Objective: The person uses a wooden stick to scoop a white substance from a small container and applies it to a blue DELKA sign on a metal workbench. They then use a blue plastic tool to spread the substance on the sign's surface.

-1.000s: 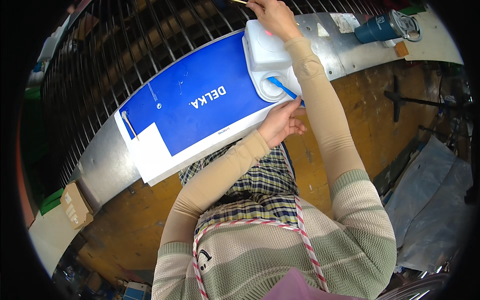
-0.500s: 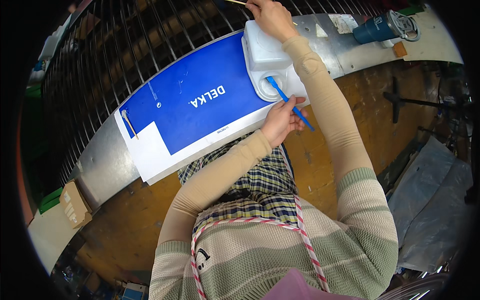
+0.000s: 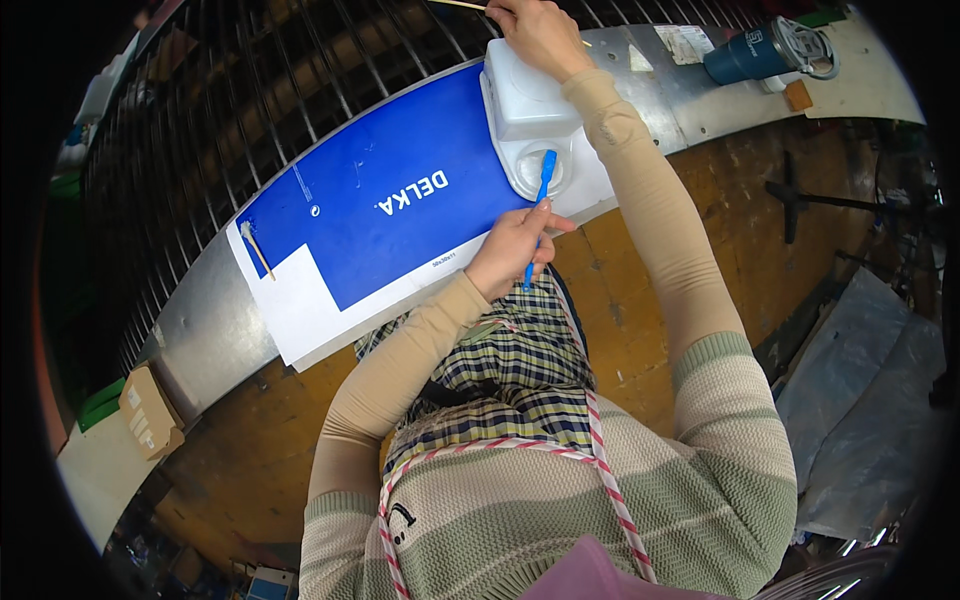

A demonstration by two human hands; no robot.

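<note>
1. The blue spatula (image 3: 538, 205) is gripped in the closed left hand (image 3: 512, 252), its tip over the round white dish (image 3: 540, 170) at 12 o'clock.
2. A thin wooden stick (image 3: 257, 252) lies at 9 o'clock on the blue and white board (image 3: 370, 210), which rests on the metal bench (image 3: 200, 330).
3. The white container (image 3: 525, 95) touches the dish's far side.
4. The right hand (image 3: 538, 32) is closed on a thin stick (image 3: 462, 5) at 12 o'clock.
5. A dark blue mug (image 3: 748, 55) stands at 2 o'clock.

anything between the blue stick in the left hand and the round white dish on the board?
Nothing visible. The left hand grips the thin blue plastic stick, whose far end lies over the shallow round white dish beside the white plastic jug.
</note>
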